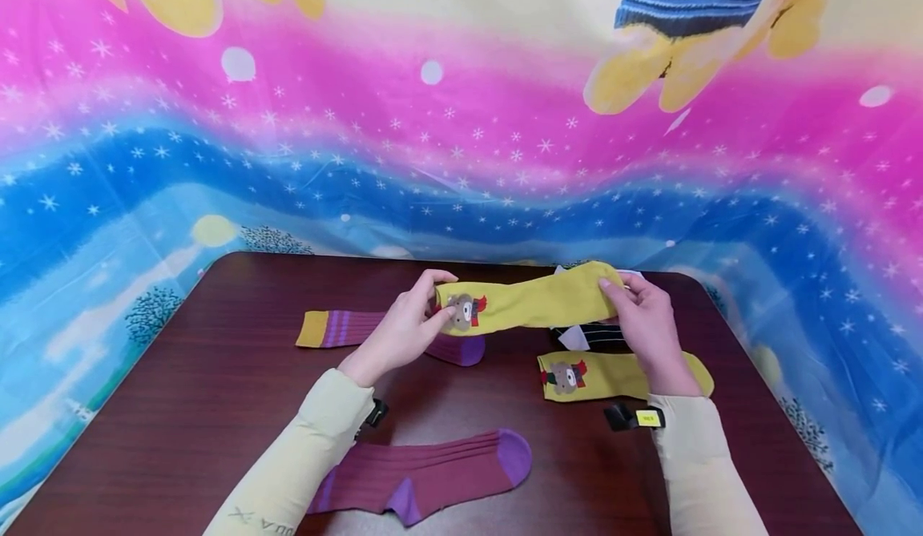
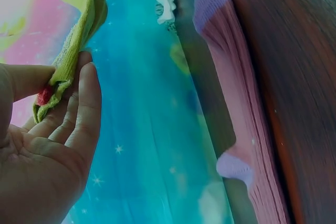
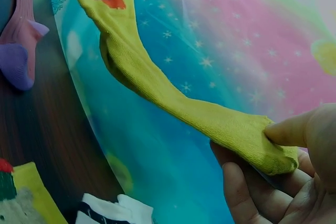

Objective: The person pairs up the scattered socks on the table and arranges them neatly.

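Observation:
A yellow sock with a bear patch is stretched out in the air above the table. At its cuff, my left hand pinches it between thumb and fingers. My right hand grips the toe end, thumb on top, as the right wrist view also shows. Under my right wrist lies a matching yellow sock flat on the table. Beneath the left hand a purple ribbed sock with a yellow cuff is partly hidden. Another purple sock lies near the front, its cuff end covered by my left sleeve.
Black and white socks lie at the back right, partly behind the held sock. The dark brown table ends against a colourful printed cloth at the back and sides.

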{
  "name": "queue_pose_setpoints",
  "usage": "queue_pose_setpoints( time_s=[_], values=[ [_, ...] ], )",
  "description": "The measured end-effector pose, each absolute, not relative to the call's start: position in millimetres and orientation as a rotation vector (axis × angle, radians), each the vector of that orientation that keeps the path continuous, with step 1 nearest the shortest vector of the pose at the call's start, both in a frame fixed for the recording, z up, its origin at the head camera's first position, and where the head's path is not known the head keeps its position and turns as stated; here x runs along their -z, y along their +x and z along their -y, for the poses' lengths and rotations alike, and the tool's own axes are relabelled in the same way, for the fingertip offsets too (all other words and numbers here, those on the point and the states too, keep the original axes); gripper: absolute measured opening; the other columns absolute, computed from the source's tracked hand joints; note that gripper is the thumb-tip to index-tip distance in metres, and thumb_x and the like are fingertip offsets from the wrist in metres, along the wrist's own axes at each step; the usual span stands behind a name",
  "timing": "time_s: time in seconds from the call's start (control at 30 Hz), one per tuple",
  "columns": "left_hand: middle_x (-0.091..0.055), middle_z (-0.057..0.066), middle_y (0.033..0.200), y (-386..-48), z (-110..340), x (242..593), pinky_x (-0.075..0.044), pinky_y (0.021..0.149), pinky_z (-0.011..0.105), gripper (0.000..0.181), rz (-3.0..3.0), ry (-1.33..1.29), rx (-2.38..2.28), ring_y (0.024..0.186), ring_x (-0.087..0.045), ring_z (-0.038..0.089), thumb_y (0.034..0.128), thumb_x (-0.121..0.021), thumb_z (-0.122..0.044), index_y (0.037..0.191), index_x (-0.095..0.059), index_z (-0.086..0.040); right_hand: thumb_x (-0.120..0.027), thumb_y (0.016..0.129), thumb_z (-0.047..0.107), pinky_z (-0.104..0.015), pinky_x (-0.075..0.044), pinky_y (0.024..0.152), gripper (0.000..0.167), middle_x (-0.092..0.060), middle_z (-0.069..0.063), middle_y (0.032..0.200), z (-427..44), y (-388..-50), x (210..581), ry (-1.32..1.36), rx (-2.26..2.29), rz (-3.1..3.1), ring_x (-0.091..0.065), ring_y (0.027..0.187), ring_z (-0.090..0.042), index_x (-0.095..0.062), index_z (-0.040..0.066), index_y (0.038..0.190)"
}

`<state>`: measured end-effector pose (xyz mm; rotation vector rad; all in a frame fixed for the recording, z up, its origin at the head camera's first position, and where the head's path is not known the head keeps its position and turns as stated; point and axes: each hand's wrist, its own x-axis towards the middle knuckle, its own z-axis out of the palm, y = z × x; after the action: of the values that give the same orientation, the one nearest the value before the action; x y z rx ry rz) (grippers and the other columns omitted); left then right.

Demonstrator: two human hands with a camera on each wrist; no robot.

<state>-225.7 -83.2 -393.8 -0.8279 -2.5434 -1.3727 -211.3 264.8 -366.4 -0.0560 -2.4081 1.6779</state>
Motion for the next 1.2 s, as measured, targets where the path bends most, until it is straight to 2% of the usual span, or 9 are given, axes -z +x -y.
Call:
queue_pose_setpoints(
  time_s=[0.1,0.3,0.43,0.53,0.67,0.77,0.9,1.2],
  values=[
    [-0.048,0.005,0.079,-225.8,78.9,393.1,-0.041,0.058,0.033,0.042,2.549,-0.825,1.375,0.063,-0.046,0.017,0.1003,-0.066,-0.009,0.138,-0.047,-0.012,-0.060,0.104,0.036,-0.026,-0.058,0.070,0.049,-0.073,-0.010,0.110,-268.8,-209.3,365.9,-0.056,-1.663,2.396,-0.071,0.083,-0.009,-0.060,-0.001,0.136],
    [-0.051,0.008,0.085,-223.9,70.5,390.7,-0.051,0.056,0.033,0.043,2.559,-0.815,1.479,0.059,-0.060,0.019,0.1006,-0.066,-0.009,0.139,-0.046,-0.014,-0.061,0.103,0.034,-0.026,-0.058,0.069,0.049,-0.073,0.005,0.100,-275.3,-206.8,363.6,-0.085,-1.664,2.366,-0.070,0.081,-0.007,-0.059,-0.003,0.136],
    [-0.051,0.008,0.088,-223.3,63.3,389.8,-0.054,0.055,0.033,0.045,2.549,-0.833,1.545,0.061,-0.065,0.019,0.1003,-0.066,-0.009,0.140,-0.046,-0.015,-0.061,0.104,0.035,-0.028,-0.058,0.068,0.049,-0.073,0.009,0.096,-281.5,-204.5,361.3,-0.103,-1.642,2.365,-0.069,0.080,-0.007,-0.059,-0.004,0.133],
    [-0.057,0.005,0.090,-222.9,57.4,389.6,-0.053,0.055,0.033,0.046,2.542,-0.854,1.542,0.060,-0.064,0.016,0.1002,-0.067,-0.010,0.140,-0.047,-0.018,-0.062,0.103,0.035,-0.027,-0.058,0.067,0.048,-0.073,0.010,0.094,-287.6,-202.6,361.0,-0.118,-1.649,2.350,-0.069,0.078,-0.008,-0.060,-0.004,0.130],
    [-0.064,-0.002,0.101,-221.6,50.0,390.2,-0.052,0.056,0.032,0.043,2.535,-0.884,1.525,0.059,-0.059,0.014,0.1000,-0.067,-0.010,0.138,-0.050,-0.021,-0.065,0.101,0.035,-0.025,-0.057,0.065,0.044,-0.073,0.011,0.092,-297.2,-198.5,361.4,-0.154,-1.701,2.313,-0.069,0.076,-0.009,-0.062,0.000,0.127],
    [-0.063,-0.003,0.100,-220.1,44.6,390.7,-0.051,0.057,0.032,0.039,2.544,-0.896,1.519,0.061,-0.057,0.014,0.0998,-0.067,-0.009,0.135,-0.053,-0.021,-0.067,0.099,0.035,-0.024,-0.056,0.063,0.041,-0.074,0.010,0.092,-305.6,-193.9,361.1,-0.172,-1.778,2.260,-0.069,0.076,-0.008,-0.063,0.004,0.125],
    [-0.058,0.000,0.090,-217.5,37.6,390.5,-0.050,0.058,0.031,0.037,2.569,-0.914,1.522,0.063,-0.057,0.014,0.1001,-0.067,-0.010,0.133,-0.054,-0.020,-0.069,0.098,0.035,-0.022,-0.056,0.061,0.039,-0.074,0.009,0.091,-316.8,-187.9,361.0,-0.190,-1.842,2.208,-0.069,0.075,-0.008,-0.064,0.006,0.124],
    [-0.060,-0.001,0.099,-212.5,20.3,392.7,-0.050,0.060,0.029,0.040,2.625,-1.013,1.513,0.065,-0.058,0.013,0.1014,-0.061,-0.004,0.138,-0.052,-0.018,-0.069,0.098,0.034,-0.021,-0.055,0.062,0.033,-0.074,0.009,0.088,-337.5,-175.6,360.4,-0.278,-1.876,2.174,-0.068,0.075,-0.007,-0.066,0.011,0.122]
  ],
)
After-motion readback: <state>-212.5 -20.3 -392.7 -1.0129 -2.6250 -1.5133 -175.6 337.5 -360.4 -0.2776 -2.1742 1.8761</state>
